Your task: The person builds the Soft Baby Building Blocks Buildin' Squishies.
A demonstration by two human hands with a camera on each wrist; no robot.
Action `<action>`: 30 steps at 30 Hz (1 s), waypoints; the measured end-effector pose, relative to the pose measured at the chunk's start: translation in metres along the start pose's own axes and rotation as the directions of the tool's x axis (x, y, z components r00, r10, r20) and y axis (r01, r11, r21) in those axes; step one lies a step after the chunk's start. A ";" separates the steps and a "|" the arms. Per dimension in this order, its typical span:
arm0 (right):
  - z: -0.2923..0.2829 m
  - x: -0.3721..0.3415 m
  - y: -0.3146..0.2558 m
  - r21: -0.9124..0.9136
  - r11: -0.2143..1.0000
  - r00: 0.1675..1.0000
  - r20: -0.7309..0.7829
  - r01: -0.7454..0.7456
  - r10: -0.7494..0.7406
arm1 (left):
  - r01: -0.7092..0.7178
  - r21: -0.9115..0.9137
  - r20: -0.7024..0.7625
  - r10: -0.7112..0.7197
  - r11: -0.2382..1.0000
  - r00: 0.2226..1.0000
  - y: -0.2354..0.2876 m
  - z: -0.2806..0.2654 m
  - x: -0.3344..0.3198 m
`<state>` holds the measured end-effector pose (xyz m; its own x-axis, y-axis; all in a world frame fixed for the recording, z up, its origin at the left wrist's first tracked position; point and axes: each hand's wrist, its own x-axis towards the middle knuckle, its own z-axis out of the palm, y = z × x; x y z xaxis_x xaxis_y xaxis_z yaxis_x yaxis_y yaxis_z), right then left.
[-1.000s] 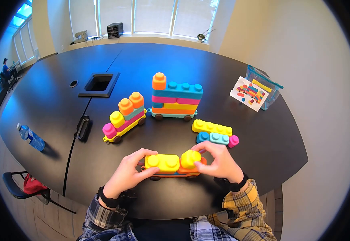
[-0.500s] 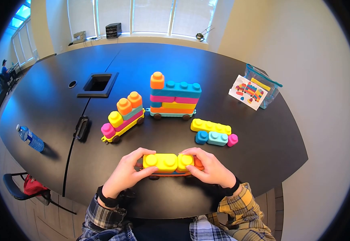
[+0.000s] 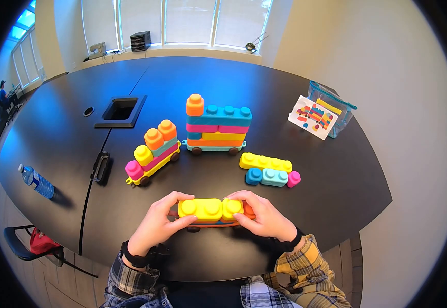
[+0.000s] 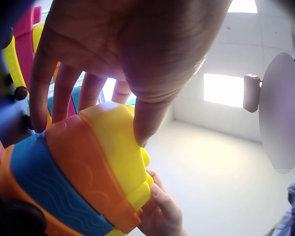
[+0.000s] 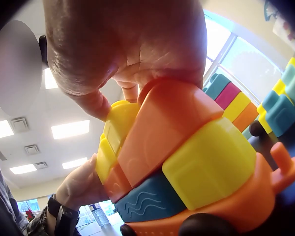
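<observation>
In front of the person, a wheeled orange wagon base (image 5: 265, 196) carries stacked toy blocks. The right wrist view shows a blue block (image 5: 150, 199) and a yellow block (image 5: 211, 162) low on it, with an orange block (image 5: 167, 128) above. On top lies a yellow two-stud block (image 3: 200, 210), held at its left end between the thumb and fingers of my left hand (image 3: 163, 220). Right beside it sits a small yellow one-stud block (image 3: 232, 206). My right hand (image 3: 267, 215) pinches that one, thumb on the near side and fingers behind.
Behind stand a tall block wagon (image 3: 218, 128) and a stepped one (image 3: 156, 151). Loose blocks, among them a long yellow block (image 3: 265, 162), lie to the right. A picture card (image 3: 311, 118) leans on a clear bag (image 3: 344, 120). A water bottle (image 3: 36, 180) stands left.
My right hand has moved left with the small yellow block, which was tilted over the orange block and now sits level against the two-stud block. My left hand keeps its grip.
</observation>
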<state>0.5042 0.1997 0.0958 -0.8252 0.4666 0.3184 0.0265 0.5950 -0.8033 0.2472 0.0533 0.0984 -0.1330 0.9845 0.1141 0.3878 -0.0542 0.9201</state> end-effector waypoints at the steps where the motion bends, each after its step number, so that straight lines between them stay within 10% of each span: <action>1: -0.003 0.000 -0.003 -0.031 0.999 0.999 0.036 -0.033 0.034 | -0.005 -0.005 -0.002 0.005 1.000 1.000 0.000 0.000 0.000; 7: -0.045 0.009 0.010 -0.276 0.961 0.998 -0.056 -0.026 0.011 | -0.010 0.009 0.010 0.010 1.000 1.000 0.001 -0.001 0.000; 14: -0.069 0.021 0.086 -0.771 0.628 0.994 -0.086 -0.105 0.060 | -0.046 0.002 -0.014 0.046 0.999 0.999 -0.002 0.001 0.000; 22: -0.068 0.023 0.083 -0.732 0.670 0.992 -0.111 -0.122 0.060 | -0.051 0.009 -0.020 0.051 0.999 0.999 -0.003 0.002 0.000; 24: -0.068 0.020 0.063 -0.381 0.911 0.972 -0.224 -0.159 0.076 | -0.050 0.008 -0.022 0.051 0.999 0.998 -0.002 0.002 0.000; 28: -0.068 0.001 0.025 0.038 0.995 0.981 -0.168 -0.096 0.101 | -0.033 0.008 -0.014 0.033 0.999 0.999 -0.003 0.002 0.000; 30: -0.064 -0.006 0.004 -0.059 0.996 0.996 -0.072 -0.066 0.061 | -0.018 -0.010 -0.014 0.018 1.000 1.000 0.001 0.002 0.000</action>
<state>0.5450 0.2408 0.1231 -0.7791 0.5482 0.3040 0.1136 0.6005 -0.7915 0.2499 0.0535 0.0986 -0.1388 0.9810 0.1358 0.3812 -0.0736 0.9216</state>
